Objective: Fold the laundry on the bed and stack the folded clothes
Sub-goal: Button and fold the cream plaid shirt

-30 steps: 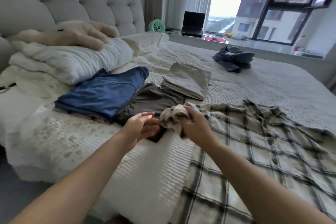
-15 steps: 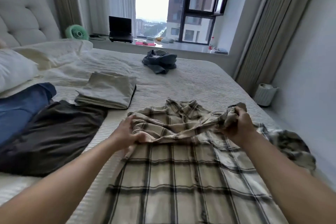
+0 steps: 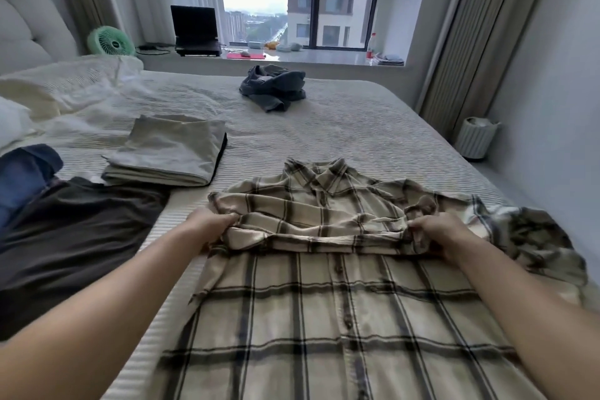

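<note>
A beige plaid shirt [image 3: 324,308] lies spread on the bed [image 3: 357,133] in front of me, buttons up, collar at the far end. My left hand [image 3: 211,227] grips the shirt's left side near the shoulder. My right hand [image 3: 438,234] grips a bunched fold at the right shoulder. A sleeve trails off to the right. A folded beige garment [image 3: 168,153] lies to the left, with a dark brown garment [image 3: 71,237] nearer me and a blue one [image 3: 22,175] at the left edge. A crumpled grey garment [image 3: 274,88] sits at the far side.
Pillows [image 3: 58,91] are heaped at the far left by the headboard. A green fan [image 3: 110,42], a laptop [image 3: 194,29] and small items line the window sill. A white bin [image 3: 477,136] stands on the floor right of the bed.
My view swung right from the folded pile to the shirt. My right hand carried the bunched fabric across to the shirt's right shoulder, and my left hand took hold of the left side.
</note>
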